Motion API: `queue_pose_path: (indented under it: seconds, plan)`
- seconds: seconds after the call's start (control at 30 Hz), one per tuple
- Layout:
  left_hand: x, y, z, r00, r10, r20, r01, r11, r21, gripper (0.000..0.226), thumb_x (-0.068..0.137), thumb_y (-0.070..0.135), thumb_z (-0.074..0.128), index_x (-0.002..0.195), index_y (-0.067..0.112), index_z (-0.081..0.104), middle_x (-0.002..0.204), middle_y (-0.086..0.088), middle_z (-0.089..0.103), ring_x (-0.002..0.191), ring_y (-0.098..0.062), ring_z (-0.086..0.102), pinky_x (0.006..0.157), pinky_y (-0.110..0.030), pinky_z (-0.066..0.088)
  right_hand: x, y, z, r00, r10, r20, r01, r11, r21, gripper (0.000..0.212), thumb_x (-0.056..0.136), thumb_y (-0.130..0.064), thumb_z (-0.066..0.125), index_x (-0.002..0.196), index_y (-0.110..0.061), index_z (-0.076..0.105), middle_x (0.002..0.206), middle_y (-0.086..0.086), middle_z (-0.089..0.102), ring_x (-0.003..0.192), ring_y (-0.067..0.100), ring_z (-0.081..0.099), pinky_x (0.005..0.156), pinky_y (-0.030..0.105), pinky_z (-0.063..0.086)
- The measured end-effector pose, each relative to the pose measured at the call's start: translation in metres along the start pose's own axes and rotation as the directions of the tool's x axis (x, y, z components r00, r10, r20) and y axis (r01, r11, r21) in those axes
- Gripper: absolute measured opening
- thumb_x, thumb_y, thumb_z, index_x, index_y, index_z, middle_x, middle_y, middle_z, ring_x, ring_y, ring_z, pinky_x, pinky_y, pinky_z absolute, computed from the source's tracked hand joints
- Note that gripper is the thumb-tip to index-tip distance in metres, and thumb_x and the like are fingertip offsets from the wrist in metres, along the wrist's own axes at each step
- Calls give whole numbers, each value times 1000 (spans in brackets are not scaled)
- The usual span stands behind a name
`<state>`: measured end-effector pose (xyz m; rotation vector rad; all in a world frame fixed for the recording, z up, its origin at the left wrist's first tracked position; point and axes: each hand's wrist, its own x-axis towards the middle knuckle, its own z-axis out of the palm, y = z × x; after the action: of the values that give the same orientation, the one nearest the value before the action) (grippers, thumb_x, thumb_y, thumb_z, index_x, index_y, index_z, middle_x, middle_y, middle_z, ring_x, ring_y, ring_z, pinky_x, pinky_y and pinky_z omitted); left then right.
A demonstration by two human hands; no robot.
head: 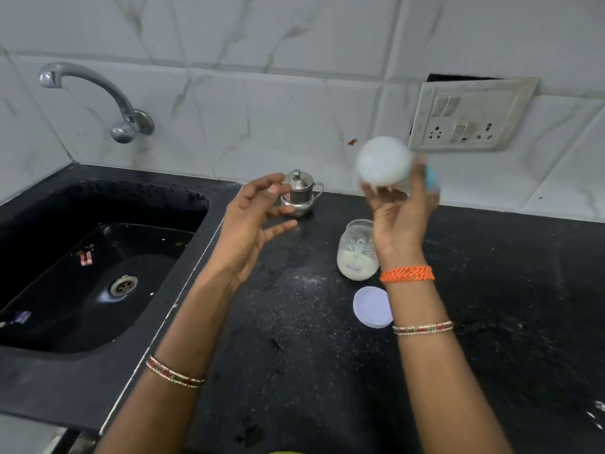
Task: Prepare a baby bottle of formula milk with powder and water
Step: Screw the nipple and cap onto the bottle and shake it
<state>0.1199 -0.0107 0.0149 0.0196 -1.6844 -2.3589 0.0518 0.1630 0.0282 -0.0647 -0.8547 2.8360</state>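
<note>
blur: baby bottle (384, 162) smeared, teal cap end indistinct | hidden: lid (371, 306) partly behind forearm | too small: jar (357, 253) label text

The only text that can be made out is on the formula jar (357, 253): a small white label low on its front carries blue handwriting that seems to read "Formula", though the letters are small and faint. The steel pot (299, 194) has a small red sticker on its side, too blurred to read. A red-and-white scrap in the sink (86, 258) shows marks that cannot be read either.
</note>
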Motion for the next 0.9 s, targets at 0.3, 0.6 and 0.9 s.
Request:
queue_pose_path:
  seconds: [0.3, 0.6, 0.9]
  plan:
    - [2, -10, -15, 993, -72, -97, 77, 996, 46, 18, 92, 9, 47, 97, 18, 63, 84, 8, 73, 70, -10, 64, 67, -29, 57, -23, 13, 8, 993, -86, -75, 87, 996, 8, 64, 90, -13, 63, 139, -23, 23, 130, 11, 53, 96, 28, 64, 59, 42, 58]
    - [3, -24, -19, 980, -166, -107, 169, 985, 23, 17, 90, 9, 48, 92, 16, 63, 81, 5, 70, 67, -10, 62, 62, -28, 56, -31, 19, 10, 988, -140, 71, 148, 980, -133, 87, 83, -10, 71, 144, -34, 14, 137, 16, 50, 116, 35, 59, 72, 54, 58]
    - [8, -26, -17, 983, -159, -89, 158, 987, -15, 18, 90, 9, 47, 90, 16, 63, 80, 4, 69, 70, -13, 61, 62, -29, 54, -34, 6, 42, 952, -222, 209, 254, 956, -143, 93, 77, -17, 78, 144, -36, 17, 141, 13, 45, 117, 31, 60, 73, 53, 58]
